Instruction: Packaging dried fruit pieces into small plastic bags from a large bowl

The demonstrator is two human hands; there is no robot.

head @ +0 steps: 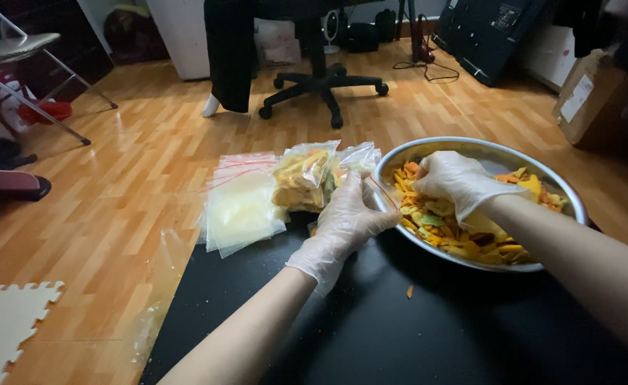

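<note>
A wide metal bowl point(485, 151) full of yellow, orange and green chips point(435, 217) sits on a black mat point(399, 328). My right hand point(456, 182), in a thin clear glove, reaches down into the chips and closes on some. My gloved left hand point(346, 221) holds a clear zip bag point(356, 160) with a red seal line at the bowl's near-left rim. Beside it lies a filled bag of chips point(301, 178).
A stack of empty zip bags point(242, 203) lies on the wooden floor left of the filled bag. An office chair base point(324, 85), a folding chair point(21, 50), a cardboard box point(588, 96) and a foam mat piece point(7, 321) surround the spot.
</note>
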